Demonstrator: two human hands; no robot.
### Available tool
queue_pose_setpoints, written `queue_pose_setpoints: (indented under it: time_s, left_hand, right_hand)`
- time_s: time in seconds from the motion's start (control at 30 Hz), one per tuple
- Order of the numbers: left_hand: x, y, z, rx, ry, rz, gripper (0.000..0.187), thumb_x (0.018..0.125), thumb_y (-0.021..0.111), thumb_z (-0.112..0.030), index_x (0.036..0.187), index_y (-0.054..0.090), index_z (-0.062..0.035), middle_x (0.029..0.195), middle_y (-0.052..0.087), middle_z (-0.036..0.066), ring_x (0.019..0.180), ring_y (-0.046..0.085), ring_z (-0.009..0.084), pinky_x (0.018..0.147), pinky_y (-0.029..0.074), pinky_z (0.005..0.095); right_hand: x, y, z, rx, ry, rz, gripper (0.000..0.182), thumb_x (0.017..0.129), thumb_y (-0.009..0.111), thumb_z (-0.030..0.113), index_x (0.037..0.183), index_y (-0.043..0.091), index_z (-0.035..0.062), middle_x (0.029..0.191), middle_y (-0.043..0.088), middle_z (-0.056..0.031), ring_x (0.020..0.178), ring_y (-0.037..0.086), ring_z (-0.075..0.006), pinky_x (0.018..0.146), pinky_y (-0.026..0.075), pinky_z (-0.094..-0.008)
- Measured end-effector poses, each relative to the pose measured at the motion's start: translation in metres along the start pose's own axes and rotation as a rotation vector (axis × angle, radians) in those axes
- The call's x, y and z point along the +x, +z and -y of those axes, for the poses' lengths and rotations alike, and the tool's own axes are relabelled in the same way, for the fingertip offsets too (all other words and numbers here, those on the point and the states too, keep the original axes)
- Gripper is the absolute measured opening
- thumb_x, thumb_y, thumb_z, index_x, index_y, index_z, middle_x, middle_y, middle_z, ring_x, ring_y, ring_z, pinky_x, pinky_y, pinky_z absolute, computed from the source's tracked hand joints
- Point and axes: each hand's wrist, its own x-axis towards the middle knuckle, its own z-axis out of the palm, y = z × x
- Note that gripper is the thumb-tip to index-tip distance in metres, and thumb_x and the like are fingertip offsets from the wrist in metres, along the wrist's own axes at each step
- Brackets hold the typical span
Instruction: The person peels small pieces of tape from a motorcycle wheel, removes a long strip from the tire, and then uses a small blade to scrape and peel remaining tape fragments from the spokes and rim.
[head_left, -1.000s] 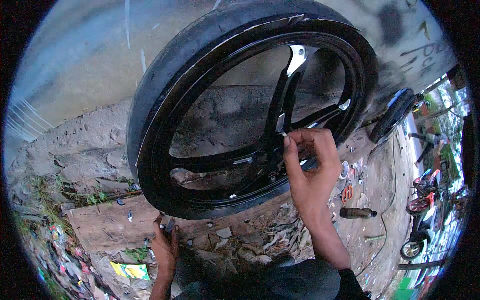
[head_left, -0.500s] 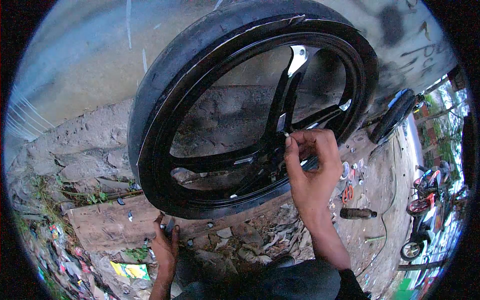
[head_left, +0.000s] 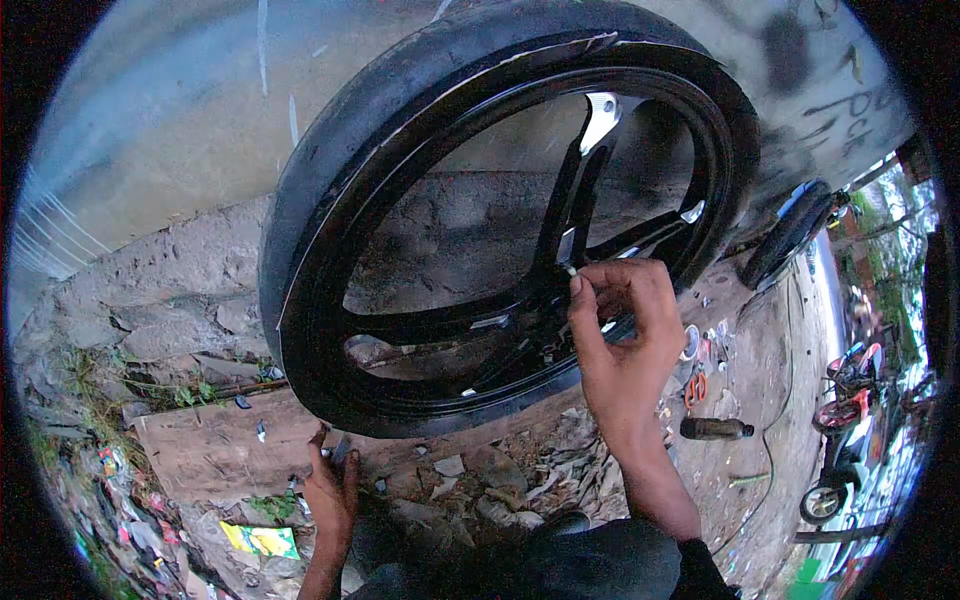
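A large black motorcycle wheel (head_left: 480,322) with three-armed spokes stands tilted before me, its tyre (head_left: 330,170) fitted around the rim. Along the tyre's side runs a pale, ragged edge. My right hand (head_left: 632,325) is in front of the hub, thumb and forefinger pinched on a small pale-tipped piece (head_left: 571,270). Below the wheel's lower left, my left hand (head_left: 329,490) has thumb and fingers closed around a small greyish thing (head_left: 341,447), whose kind I cannot tell. The left fingertips are close under the tyre, beside a wooden board.
The wooden board (head_left: 210,450) lies under the wheel against a rough stone ledge (head_left: 180,290). Orange-handled scissors (head_left: 696,387) and a dark bottle (head_left: 716,428) lie on the ground at right. Another tyre (head_left: 790,235) leans by the wall; a motorcycle (head_left: 845,400) is farther off.
The wheel has shifted very slightly to the right at its top and left side. Both hands keep nearly the same place and grip.
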Motion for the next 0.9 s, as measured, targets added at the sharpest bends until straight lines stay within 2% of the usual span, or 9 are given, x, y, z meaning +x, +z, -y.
queue_pose_setpoints:
  time_s: [0.27,0.43,0.63,0.73,0.83,0.9]
  left_hand:
    - [0.001,0.005,0.009,0.013,0.034,-0.032,0.058,0.098,0.072,-0.034,0.147,0.044,-0.0165,0.087,0.071,0.029,0.082,0.071,0.0512,0.07,0.054,0.0544]
    - [0.001,0.006,0.01,-0.01,0.066,-0.044,0.061,0.098,0.073,-0.033,0.148,0.042,-0.0173,0.09,0.072,0.031,0.084,0.071,0.0514,0.07,0.055,0.0545]
    - [0.003,0.012,0.019,-0.029,0.088,-0.073,0.057,0.098,0.073,-0.029,0.146,0.045,-0.0163,0.09,0.073,0.028,0.08,0.073,0.0474,0.069,0.056,0.0517]
    - [0.002,0.004,0.008,-0.023,0.007,0.005,0.058,0.099,0.07,-0.023,0.149,0.044,-0.0096,0.101,0.072,0.033,0.089,0.071,0.0511,0.074,0.054,0.052]
    - [0.002,0.012,0.021,-0.041,0.098,-0.088,0.058,0.097,0.074,-0.028,0.146,0.045,-0.016,0.086,0.072,0.026,0.075,0.072,0.0449,0.066,0.054,0.051]
    - [0.001,0.013,0.024,-0.008,0.096,-0.087,0.058,0.097,0.075,-0.028,0.146,0.046,-0.0161,0.085,0.072,0.025,0.075,0.072,0.0451,0.065,0.053,0.0511]
  right_hand:
    - [0.0,0.001,0.002,0.031,0.028,-0.011,0.012,0.087,0.075,-0.001,0.097,0.07,0.0025,0.092,0.063,-0.0098,0.077,0.064,-0.0217,0.068,0.052,-0.0337]
    - [0.0,0.002,-0.003,-0.009,-0.03,-0.024,0.013,0.086,0.075,-0.002,0.098,0.069,0.002,0.092,0.063,-0.01,0.077,0.064,-0.0223,0.069,0.052,-0.0343]
    - [0.0,0.003,-0.005,-0.026,-0.04,-0.033,0.014,0.086,0.075,-0.002,0.098,0.069,0.0018,0.093,0.063,-0.0104,0.077,0.063,-0.0234,0.07,0.052,-0.0343]
    - [0.0,0.002,-0.003,-0.022,-0.022,-0.029,0.013,0.086,0.075,-0.002,0.098,0.069,0.0018,0.093,0.063,-0.0107,0.078,0.063,-0.0242,0.071,0.052,-0.0347]
    - [0.0,0.003,-0.002,-0.011,-0.008,-0.03,0.012,0.087,0.074,-0.001,0.098,0.069,0.0018,0.093,0.062,-0.011,0.079,0.063,-0.0246,0.071,0.052,-0.0353]
    - [-0.001,0.003,-0.002,-0.011,-0.014,-0.038,0.012,0.088,0.074,-0.001,0.098,0.069,0.0019,0.093,0.062,-0.011,0.079,0.063,-0.0246,0.071,0.052,-0.0353]
